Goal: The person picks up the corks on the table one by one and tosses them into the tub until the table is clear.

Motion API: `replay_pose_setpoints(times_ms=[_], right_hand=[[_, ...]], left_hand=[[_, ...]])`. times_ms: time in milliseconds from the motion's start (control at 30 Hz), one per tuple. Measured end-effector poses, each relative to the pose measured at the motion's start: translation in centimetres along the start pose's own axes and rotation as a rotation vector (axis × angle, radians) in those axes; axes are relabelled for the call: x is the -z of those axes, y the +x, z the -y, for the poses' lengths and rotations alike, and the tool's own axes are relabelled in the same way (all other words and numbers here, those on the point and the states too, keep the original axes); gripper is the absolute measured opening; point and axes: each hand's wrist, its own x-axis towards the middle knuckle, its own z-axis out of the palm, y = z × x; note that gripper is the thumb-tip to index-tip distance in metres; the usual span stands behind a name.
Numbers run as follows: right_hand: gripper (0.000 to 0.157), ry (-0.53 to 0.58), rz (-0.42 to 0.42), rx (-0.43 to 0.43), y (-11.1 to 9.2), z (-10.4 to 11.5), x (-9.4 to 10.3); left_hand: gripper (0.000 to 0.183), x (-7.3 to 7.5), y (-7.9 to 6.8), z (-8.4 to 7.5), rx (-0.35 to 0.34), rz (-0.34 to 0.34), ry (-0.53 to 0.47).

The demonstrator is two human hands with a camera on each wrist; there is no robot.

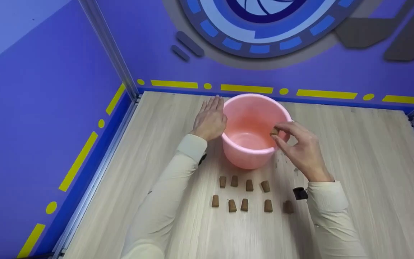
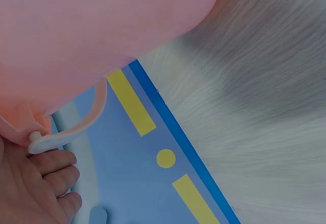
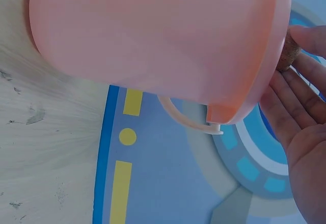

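A pink bucket (image 1: pixel 246 158) stands upright on the table, its inner floor bare where it shows. My right hand (image 1: pixel 302 149) pinches a brown cork stopper (image 1: pixel 274 131) between thumb and fingertips at the bucket's right rim. The right wrist view shows the same cork (image 3: pixel 289 51) partly hidden behind the rim. With fingers straight, my left hand (image 1: pixel 210 120) rests against the left side of the rim. Several more tapered corks (image 1: pixel 249 185) lie in two loose rows in front of the bucket.
The light wood-grain table (image 1: pixel 149 144) carries everything. A blue wall (image 1: pixel 156 64) with yellow markings runs behind the bucket, and another (image 1: pixel 31 144) stands at the left. A pale bucket handle (image 3: pixel 186 119) hangs at the far side.
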Motion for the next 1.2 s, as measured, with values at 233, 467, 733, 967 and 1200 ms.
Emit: replay_pose_setpoints(times_ms=[233, 467, 733, 967, 1200], right_hand=[[0.035, -0.011, 0.003, 0.003, 0.05, -0.10, -0.40], [0.034, -0.009, 0.000, 0.005, 0.09, -0.08, -0.48], [0.032, 0.001, 0.030, -0.008, 0.13, -0.14, -0.41], [0.035, -0.018, 0.028, -0.016, 0.01, -0.35, -0.47], [0.035, -0.018, 0.021, -0.013, -0.05, -0.35, -0.55]], left_hand=[[0.063, -0.05, 0.05, 0.01, 0.002, 0.007, -0.004], [0.063, 0.06, 0.03, -0.02, -0.007, 0.004, 0.009], [0.063, 0.00, -0.01, -0.04, 0.005, 0.006, -0.006], [0.063, 0.06, -0.15, -0.02, -0.002, 0.002, -0.008], [0.062, 0.02, -0.14, 0.02, 0.000, -0.005, -0.014]])
